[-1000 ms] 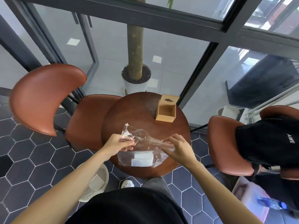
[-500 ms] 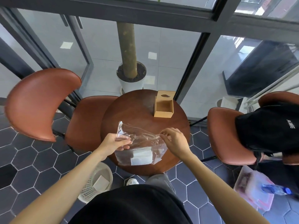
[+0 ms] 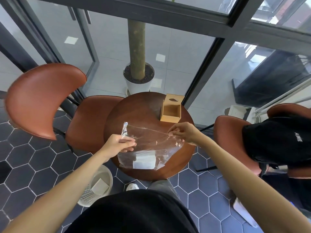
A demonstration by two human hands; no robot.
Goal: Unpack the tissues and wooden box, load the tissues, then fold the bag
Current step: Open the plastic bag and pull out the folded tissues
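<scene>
The left hand [image 3: 117, 143] pinches the left edge of the clear plastic bag [image 3: 148, 145], its grip closed on the film just below the crinkled corner. The bag stretches flat over the near part of the round table [image 3: 134, 111], a white pack of tissues [image 3: 143, 161] inside its near end. The right hand [image 3: 182, 132] pinches the bag's right edge, grip narrow. Behind it, the wooden box [image 3: 170, 109] stands open on the table.

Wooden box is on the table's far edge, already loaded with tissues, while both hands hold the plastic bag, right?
Not loaded: the head view shows the wooden box empty. The left hand and right hand do hold the plastic bag.
</scene>
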